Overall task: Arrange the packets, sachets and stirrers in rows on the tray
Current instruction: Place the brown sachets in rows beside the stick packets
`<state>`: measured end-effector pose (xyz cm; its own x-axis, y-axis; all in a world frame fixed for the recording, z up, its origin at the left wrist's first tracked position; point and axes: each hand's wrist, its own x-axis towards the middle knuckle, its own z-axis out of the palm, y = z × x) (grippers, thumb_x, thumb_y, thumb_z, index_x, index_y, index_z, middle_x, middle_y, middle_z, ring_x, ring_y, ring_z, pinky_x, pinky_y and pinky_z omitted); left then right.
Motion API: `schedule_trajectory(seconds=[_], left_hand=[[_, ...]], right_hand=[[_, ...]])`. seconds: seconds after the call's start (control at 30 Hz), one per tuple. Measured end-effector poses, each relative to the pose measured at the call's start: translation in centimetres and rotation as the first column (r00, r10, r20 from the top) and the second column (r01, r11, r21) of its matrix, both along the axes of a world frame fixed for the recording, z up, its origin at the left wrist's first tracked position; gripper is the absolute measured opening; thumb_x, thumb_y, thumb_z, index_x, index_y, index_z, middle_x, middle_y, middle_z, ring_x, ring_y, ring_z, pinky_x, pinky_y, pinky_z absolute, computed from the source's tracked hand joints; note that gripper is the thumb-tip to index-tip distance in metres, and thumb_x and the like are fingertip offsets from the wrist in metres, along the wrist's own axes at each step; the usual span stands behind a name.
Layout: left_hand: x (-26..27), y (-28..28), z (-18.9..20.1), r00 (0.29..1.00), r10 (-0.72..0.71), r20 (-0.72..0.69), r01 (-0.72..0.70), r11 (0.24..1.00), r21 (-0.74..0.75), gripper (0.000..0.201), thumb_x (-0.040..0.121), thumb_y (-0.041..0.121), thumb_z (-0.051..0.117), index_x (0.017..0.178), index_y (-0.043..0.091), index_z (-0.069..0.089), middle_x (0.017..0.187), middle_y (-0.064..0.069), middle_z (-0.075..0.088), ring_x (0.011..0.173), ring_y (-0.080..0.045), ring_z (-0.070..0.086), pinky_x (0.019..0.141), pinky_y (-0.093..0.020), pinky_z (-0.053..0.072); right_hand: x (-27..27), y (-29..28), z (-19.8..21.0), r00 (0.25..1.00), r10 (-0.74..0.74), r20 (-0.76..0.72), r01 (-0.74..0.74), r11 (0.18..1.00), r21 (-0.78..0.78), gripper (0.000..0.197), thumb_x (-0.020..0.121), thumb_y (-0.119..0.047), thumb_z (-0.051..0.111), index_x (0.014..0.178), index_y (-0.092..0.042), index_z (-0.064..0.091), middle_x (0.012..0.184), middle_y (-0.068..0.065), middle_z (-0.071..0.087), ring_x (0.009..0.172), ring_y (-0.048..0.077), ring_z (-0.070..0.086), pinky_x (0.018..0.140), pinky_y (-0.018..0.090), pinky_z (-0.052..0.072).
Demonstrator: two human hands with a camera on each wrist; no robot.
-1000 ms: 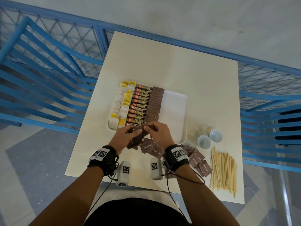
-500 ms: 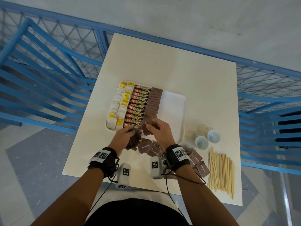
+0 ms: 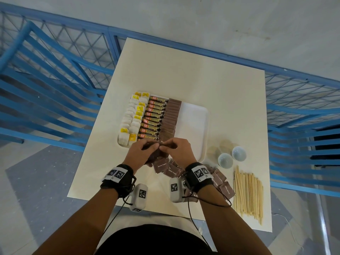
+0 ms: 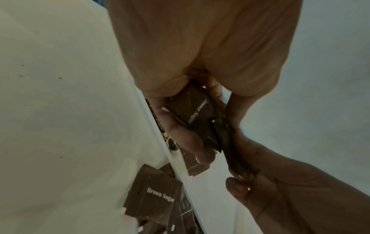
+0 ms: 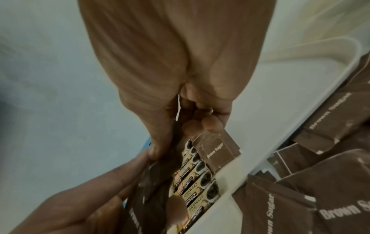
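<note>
A white tray (image 3: 205, 126) holds a row of tea bags (image 3: 132, 122), a row of coffee granule sticks (image 3: 155, 118) and a row of brown sugar sachets (image 3: 171, 116); its right half is bare. Over the tray's near edge my left hand (image 3: 152, 147) grips a small stack of brown sugar sachets (image 4: 196, 114). My right hand (image 3: 165, 147) pinches the top edge of one sachet (image 4: 230, 142) of that stack between thumb and fingers. More loose sachets (image 3: 164, 166) lie on the table under my wrists. Wooden stirrers (image 3: 248, 192) lie at the near right.
Two small white cups (image 3: 225, 160) and some beige round pieces (image 3: 224, 144) stand right of the tray. A second heap of brown sachets (image 3: 221, 181) lies beside the stirrers. Blue metal railings (image 3: 55, 89) flank the cream table (image 3: 184, 70) on the left, back and right.
Half a second ago my right hand reached onto the near end of the sachet row. It has come back to the stack in my left hand and pinches a sachet there.
</note>
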<state>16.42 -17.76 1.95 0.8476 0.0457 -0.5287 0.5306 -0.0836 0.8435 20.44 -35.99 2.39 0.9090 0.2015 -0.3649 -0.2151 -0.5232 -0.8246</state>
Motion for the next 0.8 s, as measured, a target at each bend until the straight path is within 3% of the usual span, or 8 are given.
schedule_trajectory(seconds=[0.13, 0.27, 0.4, 0.5, 0.63, 0.7, 0.8], left_hand=[[0.1, -0.2, 0.0, 0.997, -0.013, 0.075, 0.006, 0.996, 0.091, 0.003, 0.098, 0.030, 0.069, 0.098, 0.028, 0.072, 0.099, -0.008, 0.075, 0.077, -0.031, 0.076, 0.053, -0.041, 0.061], [0.3, -0.4, -0.3, 0.994, -0.003, 0.113, -0.015, 0.987, 0.160, 0.006, 0.100, 0.031, 0.067, 0.093, 0.029, 0.067, 0.096, -0.011, 0.075, 0.073, -0.029, 0.077, 0.055, -0.046, 0.062], [0.0, -0.3, -0.4, 0.998, -0.012, 0.061, 0.005, 0.994, 0.112, 0.010, 0.096, 0.038, 0.070, 0.101, 0.030, 0.070, 0.098, -0.007, 0.076, 0.084, -0.032, 0.076, 0.070, -0.054, 0.064], [-0.4, -0.1, -0.3, 1.000, -0.025, -0.011, 0.026, 0.997, 0.071, 0.019, 0.094, 0.032, 0.074, 0.107, 0.019, 0.070, 0.100, -0.010, 0.076, 0.081, -0.030, 0.077, 0.066, -0.049, 0.064], [-0.9, 0.5, -0.3, 1.000, 0.021, -0.016, -0.020, 0.998, 0.064, 0.017, 0.096, 0.026, 0.073, 0.107, 0.014, 0.069, 0.095, -0.013, 0.077, 0.073, -0.030, 0.078, 0.063, -0.048, 0.064], [-1.0, 0.7, -0.5, 0.999, 0.028, -0.033, -0.026, 0.998, 0.064, 0.017, 0.096, 0.025, 0.072, 0.107, 0.013, 0.069, 0.094, -0.013, 0.077, 0.073, -0.031, 0.078, 0.063, -0.047, 0.063], [-1.3, 1.1, -0.7, 0.998, 0.028, -0.060, -0.025, 0.998, 0.052, 0.015, 0.099, 0.024, 0.069, 0.107, 0.012, 0.069, 0.091, -0.012, 0.078, 0.073, -0.031, 0.078, 0.064, -0.048, 0.064]], right_hand=[[0.1, -0.1, 0.3, 0.999, -0.002, -0.043, 0.004, 0.998, 0.057, 0.012, 0.087, -0.025, 0.079, 0.097, -0.019, 0.080, 0.087, -0.007, 0.076, 0.077, 0.002, 0.067, 0.074, 0.014, 0.052], [-0.2, 0.0, 0.1, 0.970, -0.177, -0.164, 0.202, 0.968, 0.151, 0.010, 0.093, -0.017, 0.071, 0.094, -0.014, 0.080, 0.078, 0.002, 0.075, 0.064, 0.010, 0.063, 0.063, 0.025, 0.053], [-0.3, -0.1, 0.2, 0.961, -0.236, -0.143, 0.256, 0.955, 0.147, 0.011, 0.093, -0.018, 0.072, 0.096, -0.013, 0.081, 0.073, 0.001, 0.074, 0.056, 0.007, 0.058, 0.057, 0.019, 0.050], [-0.3, -0.4, 0.4, 0.948, -0.286, -0.141, 0.308, 0.938, 0.162, 0.012, 0.092, -0.022, 0.073, 0.098, -0.015, 0.080, 0.074, 0.003, 0.074, 0.055, 0.008, 0.058, 0.056, 0.018, 0.050], [-0.7, -0.4, -0.1, 0.971, -0.169, -0.172, 0.186, 0.979, 0.089, 0.022, 0.087, -0.033, 0.079, 0.103, -0.018, 0.074, 0.082, -0.002, 0.076, 0.064, 0.010, 0.070, 0.059, 0.021, 0.056], [-1.1, -0.2, -0.3, 0.975, -0.097, -0.200, 0.110, 0.993, 0.054, 0.020, 0.086, -0.028, 0.081, 0.099, -0.015, 0.073, 0.082, 0.001, 0.076, 0.063, 0.010, 0.070, 0.059, 0.021, 0.055], [-1.6, 0.1, -0.5, 0.959, -0.141, -0.244, 0.166, 0.982, 0.086, 0.017, 0.084, -0.020, 0.082, 0.093, -0.010, 0.073, 0.078, 0.008, 0.076, 0.060, 0.013, 0.067, 0.057, 0.021, 0.053]])
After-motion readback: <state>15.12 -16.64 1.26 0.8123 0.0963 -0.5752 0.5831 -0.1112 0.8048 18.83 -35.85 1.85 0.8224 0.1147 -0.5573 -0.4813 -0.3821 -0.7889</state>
